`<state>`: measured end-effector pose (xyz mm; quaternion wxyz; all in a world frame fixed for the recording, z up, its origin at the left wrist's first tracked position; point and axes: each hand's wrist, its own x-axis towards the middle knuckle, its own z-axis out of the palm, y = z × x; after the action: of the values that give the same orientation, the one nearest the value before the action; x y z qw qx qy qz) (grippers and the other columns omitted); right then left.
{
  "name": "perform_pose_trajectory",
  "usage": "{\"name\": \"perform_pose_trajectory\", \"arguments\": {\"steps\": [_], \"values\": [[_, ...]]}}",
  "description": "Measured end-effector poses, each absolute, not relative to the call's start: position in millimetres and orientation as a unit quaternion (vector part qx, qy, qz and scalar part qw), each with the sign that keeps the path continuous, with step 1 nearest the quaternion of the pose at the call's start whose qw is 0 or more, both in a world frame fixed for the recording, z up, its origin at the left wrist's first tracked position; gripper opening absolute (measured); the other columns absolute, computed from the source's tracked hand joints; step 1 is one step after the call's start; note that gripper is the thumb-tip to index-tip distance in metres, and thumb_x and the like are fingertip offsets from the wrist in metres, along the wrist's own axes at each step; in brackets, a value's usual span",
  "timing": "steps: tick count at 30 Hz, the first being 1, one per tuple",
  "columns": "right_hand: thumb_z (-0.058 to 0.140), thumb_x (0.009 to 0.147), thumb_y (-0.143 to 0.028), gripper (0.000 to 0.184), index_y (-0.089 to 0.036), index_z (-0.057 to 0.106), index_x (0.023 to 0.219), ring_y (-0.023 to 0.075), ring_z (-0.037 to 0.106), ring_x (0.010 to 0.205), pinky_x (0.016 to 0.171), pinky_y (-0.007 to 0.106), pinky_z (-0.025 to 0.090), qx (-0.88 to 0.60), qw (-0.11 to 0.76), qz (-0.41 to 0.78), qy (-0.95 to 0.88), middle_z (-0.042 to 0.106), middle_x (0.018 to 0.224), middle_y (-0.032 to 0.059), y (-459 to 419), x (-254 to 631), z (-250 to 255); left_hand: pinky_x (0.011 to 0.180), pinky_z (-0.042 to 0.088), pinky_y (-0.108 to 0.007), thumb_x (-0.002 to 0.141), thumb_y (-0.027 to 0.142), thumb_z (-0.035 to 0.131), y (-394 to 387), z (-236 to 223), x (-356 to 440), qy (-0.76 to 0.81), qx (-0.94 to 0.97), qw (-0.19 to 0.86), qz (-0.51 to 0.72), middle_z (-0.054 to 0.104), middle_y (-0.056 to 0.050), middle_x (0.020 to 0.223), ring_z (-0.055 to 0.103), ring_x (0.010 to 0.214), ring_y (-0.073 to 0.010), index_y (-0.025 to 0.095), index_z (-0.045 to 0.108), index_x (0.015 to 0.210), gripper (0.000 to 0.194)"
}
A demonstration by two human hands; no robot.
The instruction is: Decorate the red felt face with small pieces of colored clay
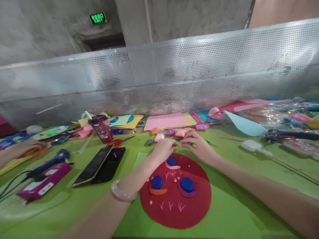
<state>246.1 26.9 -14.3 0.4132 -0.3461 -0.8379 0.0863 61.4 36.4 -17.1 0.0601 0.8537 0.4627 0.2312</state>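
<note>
Above the far edge of a red paper circle (174, 212), my left hand (163, 149) has its fingers curled and pressed together. Facing it, my right hand (200, 149) bends its fingers and thumb towards each other; any small piece at the fingertips is too small to name. Three blue caps, including a left cap (157, 182), a right cap (187, 184) and a far cap (171, 161), lie on the circle. Curved strips of clay, orange (158, 191), purple (188, 193) and salmon (173, 166), edge them. Pink branching marks (170, 206) and small dots surround them. Green paper (224, 212) lies underneath.
Left are phones (94, 164), red-handled scissors (117, 142), a purple cup (101, 127), a glue gun (53, 162) and a power strip (45, 182). Clay lumps (180, 132) and paper sheets (164, 121) sit behind. Pliers (289, 135) are right. Another person's hand (30, 146) reaches in left.
</note>
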Motion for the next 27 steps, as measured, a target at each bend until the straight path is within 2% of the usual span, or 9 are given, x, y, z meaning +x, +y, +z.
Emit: {"name": "perform_pose_trajectory", "arguments": {"steps": [3,7,12,14,17,19,21,23,27], "values": [[0.056,0.081,-0.021,0.013,-0.021,0.069,0.084,0.0202,0.057,0.09,0.082,0.039,0.048,-0.354,0.405,0.088,-0.838,0.057,0.092,0.0069,25.6,245.7,-13.1,0.077,0.045,-0.028,0.077,0.018,0.059,35.6,-16.6,61.1,0.468,0.848,0.067,0.237,0.071,-0.006,0.089,0.064,0.082,-0.0196,0.018,0.071,0.085,0.015],[0.056,0.08,-0.017,0.015,-0.021,0.069,0.085,0.019,0.059,0.083,0.079,0.036,0.049,-0.368,0.4,0.095,-0.834,0.062,0.091,0.0065,23.8,245.8,-10.4,0.076,0.046,-0.027,0.076,0.015,0.059,33.1,-15.9,62.9,0.482,0.833,0.078,0.261,0.072,-0.006,0.088,0.065,0.082,-0.0189,0.018,0.064,0.106,0.031],[0.058,0.078,-0.016,0.015,-0.02,0.068,0.089,0.0186,0.062,0.079,0.079,0.036,0.049,-0.395,0.415,0.11,-0.812,0.068,0.086,0.004,22.5,245.3,-8.1,0.086,0.042,-0.038,0.081,0.018,0.055,28.8,-9.3,61.0,0.497,0.812,0.077,0.295,0.071,-0.014,0.093,0.063,0.091,-0.0269,0.014,0.069,0.094,0.02],[0.058,0.077,-0.016,0.015,-0.02,0.067,0.088,0.0176,0.063,0.074,0.076,0.035,0.051,-0.404,0.426,0.119,-0.801,0.069,0.084,0.0033,21.2,244.2,-7.9,0.086,0.042,-0.037,0.087,0.023,0.047,26.4,-6.1,58.9,0.503,0.801,0.085,0.315,0.071,-0.013,0.093,0.063,0.091,-0.0248,0.014,0.069,0.094,0.025],[0.058,0.077,-0.018,0.015,-0.019,0.065,0.09,0.0164,0.064,0.071,0.071,0.033,0.052,-0.407,0.437,0.134,-0.791,0.069,0.083,0.0031,16.9,241.2,-7.8,0.071,0.049,-0.029,0.09,0.032,0.041,22.0,-4.1,58.3,0.485,0.78,0.191,0.346,0.072,-0.008,0.088,0.066,0.08,-0.0184,0.015,0.068,0.096,0.032],[0.057,0.078,-0.018,0.019,-0.02,0.064,0.096,0.016,0.064,0.071,0.07,0.032,0.053,-0.406,0.443,0.138,-0.788,0.069,0.083,0.0026,13.0,238.9,-7.5,0.064,0.049,-0.026,0.086,0.036,0.049,18.8,-4.8,60.4,0.447,0.738,0.331,0.382,0.072,-0.008,0.086,0.066,0.077,-0.0171,0.014,0.066,0.101,0.032],[0.057,0.078,-0.017,0.023,-0.021,0.062,0.1,0.0159,0.064,0.071,0.069,0.032,0.053,-0.401,0.448,0.135,-0.787,0.069,0.084,0.0026,9.2,237.3,-6.9,0.065,0.048,-0.025,0.08,0.034,0.06,15.7,-5.9,63.6,0.404,0.681,0.448,0.415,0.071,-0.009,0.09,0.065,0.079,-0.0167,0.013,0.062,0.109,0.036],[0.057,0.078,-0.017,0.025,-0.022,0.063,0.102,0.0162,0.064,0.072,0.07,0.033,0.053,-0.394,0.45,0.129,-0.791,0.068,0.087,0.0031,6.8,236.9,-6.1,0.067,0.047,-0.025,0.075,0.028,0.065,13.0,-6.3,66.5,0.385,0.647,0.494,0.435,0.07,-0.01,0.094,0.064,0.078,-0.0153,0.013,0.061,0.111,0.039],[0.056,0.08,-0.022,0.02,-0.025,0.067,0.096,0.0186,0.062,0.079,0.075,0.037,0.052,-0.368,0.448,0.114,-0.807,0.067,0.092,0.0037,8.3,239.3,-5.7,0.068,0.046,-0.026,0.074,0.025,0.066,9.1,-3.7,69.0,0.379,0.629,0.507,0.451,0.07,-0.01,0.094,0.063,0.076,-0.0138,0.013,0.064,0.106,0.034]]}}
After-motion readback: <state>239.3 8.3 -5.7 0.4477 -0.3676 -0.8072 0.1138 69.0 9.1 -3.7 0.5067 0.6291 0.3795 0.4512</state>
